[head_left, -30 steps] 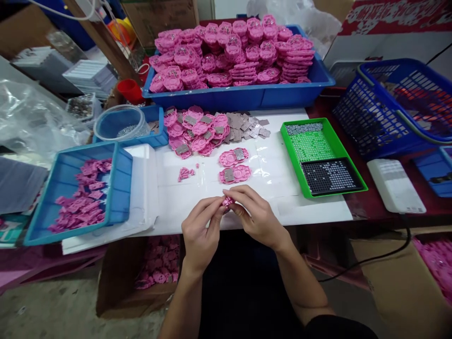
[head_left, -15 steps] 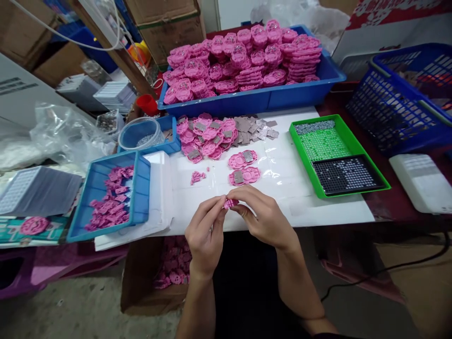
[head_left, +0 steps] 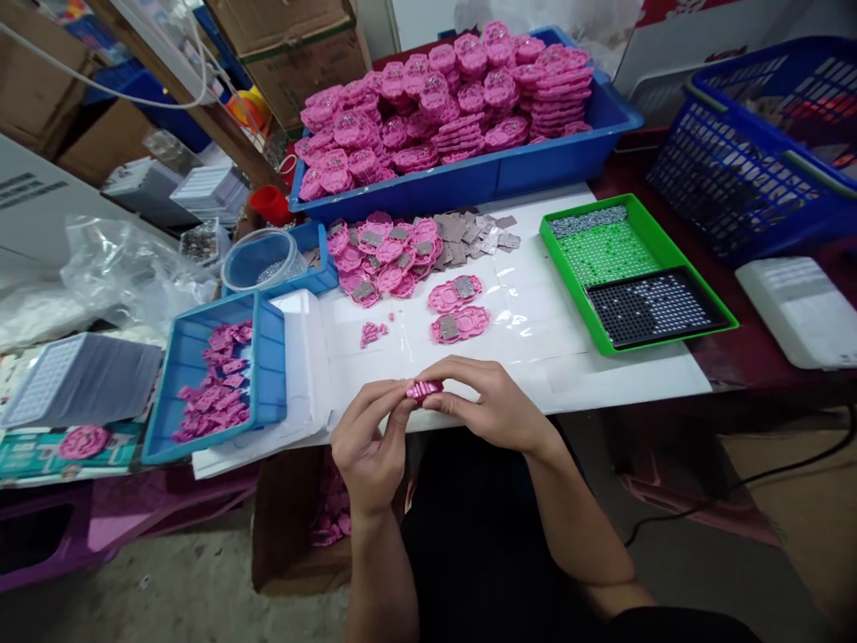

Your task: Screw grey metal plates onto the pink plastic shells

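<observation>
Between both hands, just above the table's front edge, is a small pink plastic part (head_left: 424, 390). My left hand (head_left: 375, 433) pinches its left end between thumb and fingers. On its right end, my right hand (head_left: 488, 402) closes with thumb below and fingers above, hiding some of it. Beyond the hands lie two pink plastic casings (head_left: 460, 324), each with a grey metal plate on it. To their left is a little heap of tiny pink pieces (head_left: 373, 333). A pile of pink casings (head_left: 381, 254) and loose grey plates (head_left: 469, 234) lies farther back.
A blue bin (head_left: 268, 375) of small pink parts stands left. A large blue tray (head_left: 495, 183) of stacked pink casings fills the back. Rightward are a green tray (head_left: 553, 246) holding a black screw tray (head_left: 660, 308), and a blue basket (head_left: 696, 161). Below sits a cardboard box (head_left: 287, 536).
Both hands have shifted slightly left in view with the pink part, and more of its ridged side now shows. The whole view has tilted a little; the table things look unmoved.
</observation>
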`<control>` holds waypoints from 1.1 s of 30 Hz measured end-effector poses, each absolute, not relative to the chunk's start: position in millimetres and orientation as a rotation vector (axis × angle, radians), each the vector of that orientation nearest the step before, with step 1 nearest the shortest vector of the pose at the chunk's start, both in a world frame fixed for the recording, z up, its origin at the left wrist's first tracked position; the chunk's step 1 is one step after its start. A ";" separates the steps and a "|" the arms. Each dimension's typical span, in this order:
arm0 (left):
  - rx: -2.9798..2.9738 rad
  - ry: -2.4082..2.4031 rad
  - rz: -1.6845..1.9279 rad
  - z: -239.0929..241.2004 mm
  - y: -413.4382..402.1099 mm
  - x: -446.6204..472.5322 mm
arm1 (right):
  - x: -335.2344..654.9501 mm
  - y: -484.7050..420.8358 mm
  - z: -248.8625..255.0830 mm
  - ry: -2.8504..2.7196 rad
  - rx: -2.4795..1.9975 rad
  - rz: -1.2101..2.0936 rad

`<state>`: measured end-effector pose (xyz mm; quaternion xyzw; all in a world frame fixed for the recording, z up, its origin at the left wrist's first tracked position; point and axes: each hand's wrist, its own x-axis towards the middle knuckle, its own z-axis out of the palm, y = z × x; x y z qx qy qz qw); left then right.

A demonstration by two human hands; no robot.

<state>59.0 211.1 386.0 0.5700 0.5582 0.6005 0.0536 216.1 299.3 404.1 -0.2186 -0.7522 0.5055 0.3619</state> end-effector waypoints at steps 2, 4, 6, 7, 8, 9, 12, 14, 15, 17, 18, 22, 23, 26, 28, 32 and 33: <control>1.667 1.682 1.826 385.3 209.3 58.1 | 220.7 302.5 402.5 -1.880 -0.549 1.437; 1.624 1.667 1.800 385.4 208.0 58.1 | 225.5 303.6 402.4 -1.882 -0.532 1.441; 1.603 1.668 1.759 385.9 207.2 59.0 | 228.7 301.4 403.9 -1.947 -0.512 1.304; 1.591 1.674 1.749 386.1 207.0 59.7 | 229.3 299.0 405.0 -1.985 -0.503 1.201; 1.583 1.681 1.751 386.3 206.8 60.7 | 229.3 295.9 406.1 -2.017 -0.496 1.089; 1.583 1.687 1.761 386.3 206.5 61.8 | 228.6 292.4 407.0 -2.042 -0.493 0.980; 1.611 1.710 1.813 386.2 205.3 65.1 | 224.3 282.0 407.9 -2.055 -0.518 0.763; 1.614 1.740 1.825 385.9 204.3 66.8 | 222.0 277.9 407.3 -2.032 -0.544 0.775; 1.601 1.747 1.819 385.7 204.0 67.5 | 221.8 277.1 407.1 -2.013 -0.561 0.817; 1.550 1.728 1.779 384.8 204.9 69.6 | 224.8 278.3 407.2 -1.984 -0.608 0.938; 1.515 1.698 1.744 384.0 206.4 71.3 | 228.5 280.0 407.6 -1.973 -0.645 1.006; 1.394 1.506 1.514 377.2 220.3 84.6 | 258.0 293.1 409.4 -1.962 -0.866 1.271; 1.402 1.457 1.453 374.7 225.3 88.3 | 268.3 297.9 409.4 -1.962 -0.933 1.314; 1.543 1.422 1.322 366.9 243.0 93.5 | 298.8 316.7 408.2 -1.944 -1.161 1.246; 1.679 1.524 1.281 363.0 257.5 90.1 | 313.0 332.6 407.6 -1.915 -1.327 1.054; 1.922 1.843 1.166 359.2 291.0 78.3 | 312.8 361.2 404.3 -1.921 -1.596 0.632; 1.964 1.899 1.107 358.7 298.0 76.9 | 307.4 364.7 402.0 -1.956 -1.632 0.502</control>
